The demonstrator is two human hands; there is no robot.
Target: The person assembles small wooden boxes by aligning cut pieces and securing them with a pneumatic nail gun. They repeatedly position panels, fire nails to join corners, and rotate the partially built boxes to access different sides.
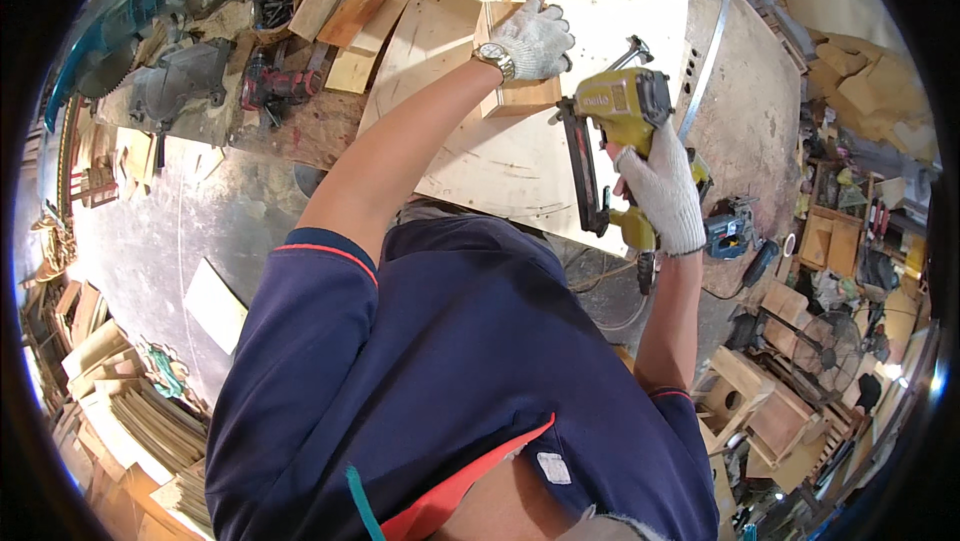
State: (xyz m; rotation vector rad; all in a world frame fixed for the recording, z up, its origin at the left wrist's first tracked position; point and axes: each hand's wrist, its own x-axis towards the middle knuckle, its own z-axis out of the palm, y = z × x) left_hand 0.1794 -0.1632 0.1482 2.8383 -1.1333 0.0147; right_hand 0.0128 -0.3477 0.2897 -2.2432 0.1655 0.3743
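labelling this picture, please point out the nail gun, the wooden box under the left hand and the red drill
Nail gun [618, 115], head view: on its yellow body
Wooden box [532, 98], head view: on its near side
Red drill [284, 87], head view: on its casing

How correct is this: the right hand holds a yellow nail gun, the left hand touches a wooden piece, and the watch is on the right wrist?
The watch is misplaced: the head view shows it on the left wrist. The right hand holds the yellow nail gun and the left hand touches a wooden piece.
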